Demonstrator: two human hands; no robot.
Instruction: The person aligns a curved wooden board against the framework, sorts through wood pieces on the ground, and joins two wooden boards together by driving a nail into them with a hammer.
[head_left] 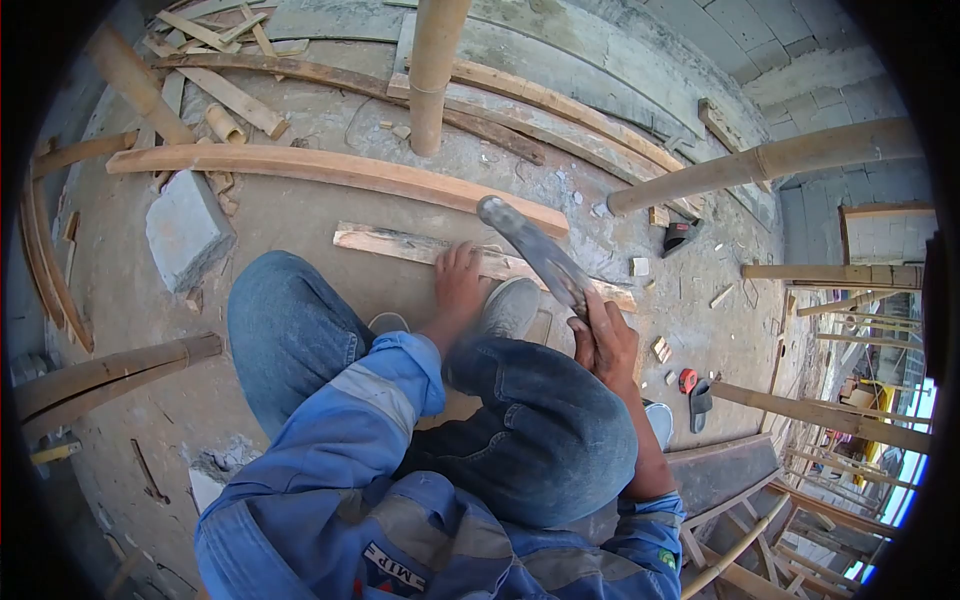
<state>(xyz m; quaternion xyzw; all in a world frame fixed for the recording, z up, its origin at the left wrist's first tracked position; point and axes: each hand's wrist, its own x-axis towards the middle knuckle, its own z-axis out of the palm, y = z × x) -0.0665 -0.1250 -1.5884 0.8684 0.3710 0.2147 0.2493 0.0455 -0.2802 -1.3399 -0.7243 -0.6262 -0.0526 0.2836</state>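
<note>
A short rough wooden board [385, 241] lies on the concrete floor in front of my crouched legs. My left hand [459, 282] presses on its middle, fingers bent over the wood. Above the board's right part, my right hand [606, 338] is wrapped round the lower end of a long grey tool [535, 245], blurred, perhaps a machete or a hammer. The tool slants up to the left, its far end raised past the board. My grey shoe [511, 308] touches the board's near side, right of my left hand.
A long plank [340, 172] lies beyond the board. Bamboo posts [435, 80] stand ahead and on both sides. A concrete chunk [188, 232] sits at the left. To the right are a red tape measure [688, 380], a black sandal [699, 405] and wood scraps.
</note>
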